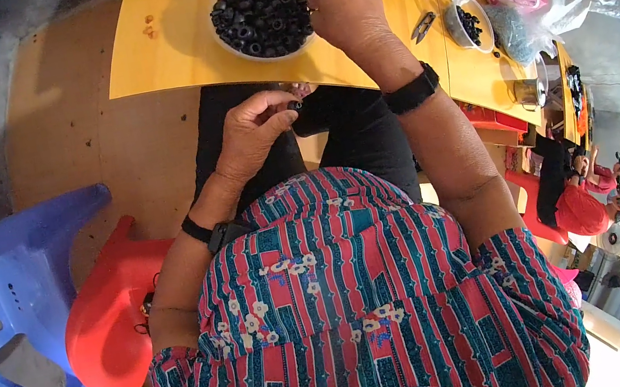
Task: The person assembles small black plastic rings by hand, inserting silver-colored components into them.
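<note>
Pinches one small black part [295,106] in left hand [257,130], clamped between thumb and bent forefinger, right at the tips. Exposes one end of it past the thumb; possibly holed, too small to tell. Sits above the black trousers [366,124], just off the near edge of the yellow table [167,65], well clear of the palm.

Holds right hand [347,14] at the right rim of the white bowl [259,57], fingers curled, tips mostly hidden. Cannot tell right grip: clamped on something thin or merely folded. Note many similar black parts [261,18] heaped in bowl, just beside those curled fingers.

Judged step: handling parts singly, presenting one in the left, busy at bowl rim with the right. Probably calls next for a steady left pinch without covering the exposed end, plus bringing right fingertips either to it or into the heap; unclear which.

Note also snips [423,27] lying near the clear tub [455,28], apart from both hands.
</note>
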The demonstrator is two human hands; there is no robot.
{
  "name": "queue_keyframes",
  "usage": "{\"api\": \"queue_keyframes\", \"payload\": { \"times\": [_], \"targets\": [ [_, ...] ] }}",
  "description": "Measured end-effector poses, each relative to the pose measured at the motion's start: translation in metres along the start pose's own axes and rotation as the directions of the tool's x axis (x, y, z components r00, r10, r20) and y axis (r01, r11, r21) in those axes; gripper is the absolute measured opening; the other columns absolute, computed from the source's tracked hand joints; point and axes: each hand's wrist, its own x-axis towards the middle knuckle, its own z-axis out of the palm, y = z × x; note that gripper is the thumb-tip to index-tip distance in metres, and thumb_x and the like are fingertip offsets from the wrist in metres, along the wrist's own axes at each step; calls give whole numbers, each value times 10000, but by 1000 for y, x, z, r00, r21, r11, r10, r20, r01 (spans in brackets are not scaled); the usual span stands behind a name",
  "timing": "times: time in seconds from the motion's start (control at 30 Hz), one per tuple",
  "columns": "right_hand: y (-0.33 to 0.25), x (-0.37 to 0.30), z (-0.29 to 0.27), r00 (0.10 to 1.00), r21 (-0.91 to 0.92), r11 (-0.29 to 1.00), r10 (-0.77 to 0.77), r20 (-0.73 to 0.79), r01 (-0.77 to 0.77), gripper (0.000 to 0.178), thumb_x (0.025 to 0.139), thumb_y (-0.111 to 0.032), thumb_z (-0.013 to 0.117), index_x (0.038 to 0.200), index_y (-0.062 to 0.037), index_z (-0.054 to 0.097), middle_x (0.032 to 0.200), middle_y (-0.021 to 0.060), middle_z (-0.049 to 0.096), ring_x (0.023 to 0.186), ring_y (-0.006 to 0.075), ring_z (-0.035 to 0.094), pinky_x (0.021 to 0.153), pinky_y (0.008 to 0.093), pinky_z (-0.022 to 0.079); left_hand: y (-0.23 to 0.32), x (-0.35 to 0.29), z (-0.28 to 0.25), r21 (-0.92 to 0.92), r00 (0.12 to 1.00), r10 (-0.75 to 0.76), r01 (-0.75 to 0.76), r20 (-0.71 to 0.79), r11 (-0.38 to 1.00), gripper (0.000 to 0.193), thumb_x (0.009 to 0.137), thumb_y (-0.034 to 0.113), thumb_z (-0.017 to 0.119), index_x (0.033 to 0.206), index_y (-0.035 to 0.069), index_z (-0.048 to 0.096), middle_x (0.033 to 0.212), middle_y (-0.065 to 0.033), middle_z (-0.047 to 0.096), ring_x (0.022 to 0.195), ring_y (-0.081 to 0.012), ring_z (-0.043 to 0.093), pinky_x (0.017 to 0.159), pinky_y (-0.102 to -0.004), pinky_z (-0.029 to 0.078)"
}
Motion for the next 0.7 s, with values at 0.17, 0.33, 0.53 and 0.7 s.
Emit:
{"api": "queue_keyframes", "payload": {
  "times": [0.17, 0.33, 0.53, 0.7],
  "targets": [
    [8, 4, 10, 995, 23, 997, -68, -72, 69, 165, 729, -180, 570, 820, -69, 650, 817, 147, 642, 803, 332, 623, 709, 434, 511, 3, 0, 3, -9, 1000, -7, 7, -10, 1000, 162, 810, 23, 631, 972, 16, 627, 798, 16, 574, 716, -62, 522, 656, -215, 464],
    [11, 4, 16, 981, 38, 991, -122, -152, 130, 170, 706, -167, 580, 807, -35, 612, 792, 173, 628, 778, 337, 619, 717, 430, 507, 3, 1, 2, -27, 1000, -2, 2, -5, 1000, 156, 813, 20, 625, 969, 15, 627, 795, 16, 576, 707, -60, 518, 652, -215, 463],
    [12, -1, 18, 980, 118, 989, -61, -189, 84, 164, 700, -145, 573, 807, -25, 603, 803, 186, 622, 775, 353, 614, 717, 433, 506, 4, 1, 4, 15, 1000, 12, -12, -5, 1000, 162, 815, 24, 625, 977, 17, 628, 799, 13, 575, 710, -62, 518, 652, -215, 462],
    [14, -4, 22, 963, 131, 984, -86, -255, 123, 182, 703, -131, 568, 850, -37, 618, 829, 190, 623, 778, 357, 612, 726, 431, 506, 3, 2, 5, -21, 1000, -3, 3, 4, 1000, 165, 819, 30, 623, 984, 19, 627, 829, 1, 596, 724, -68, 528, 668, -219, 467]
  ]
}}
